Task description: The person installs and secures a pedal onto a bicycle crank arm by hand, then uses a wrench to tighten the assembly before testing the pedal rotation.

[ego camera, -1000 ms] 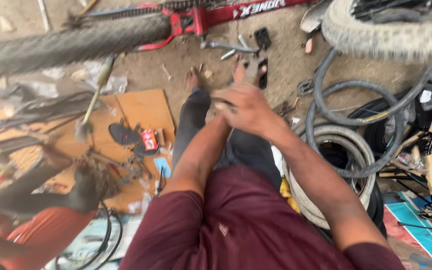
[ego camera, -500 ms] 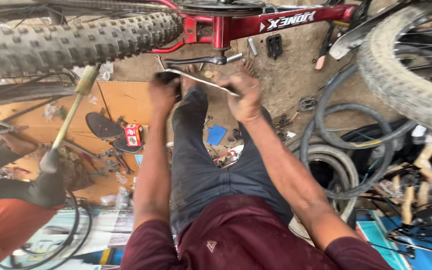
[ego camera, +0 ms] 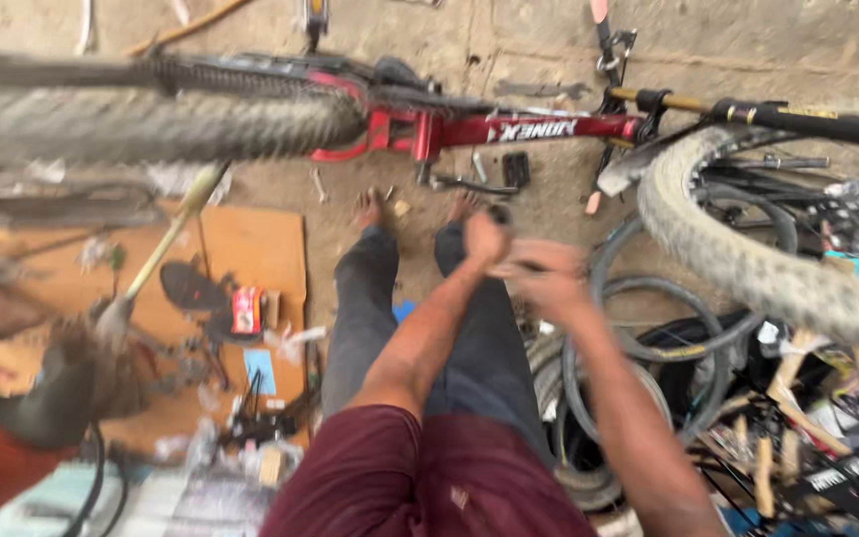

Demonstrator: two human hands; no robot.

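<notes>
1. The person sits on the bare earth floor (ego camera: 549,214) with legs in grey trousers stretched out and both arms raised in front of the chest.
2. The left hand (ego camera: 486,237) is curled closed; a small dark object (ego camera: 500,212) shows at its top, too blurred to tell what it is.
3. The right hand (ego camera: 547,278) sits just beside the left, lower and to the right. It is smeared by motion, so I cannot tell whether its fingers are open or closed, or whether they grip anything.
4. A red bicycle frame (ego camera: 509,129) lies crosswise on the floor beyond the bare feet.
5. A knobby grey tyre (ego camera: 141,119) lies at the left end of the frame, and a second knobby tyre (ego camera: 748,249) curves down the right side.
6. A dark metal tool (ego camera: 471,185) and a small black block (ego camera: 516,169) lie on the floor just under the frame.
7. Black rubber inner tubes (ego camera: 648,338) are coiled right of the legs.
8. An orange board (ego camera: 251,249) left of the legs carries small parts.
9. Another person's arm (ego camera: 52,398) holds a long-handled tool (ego camera: 161,244) at the left edge.
</notes>
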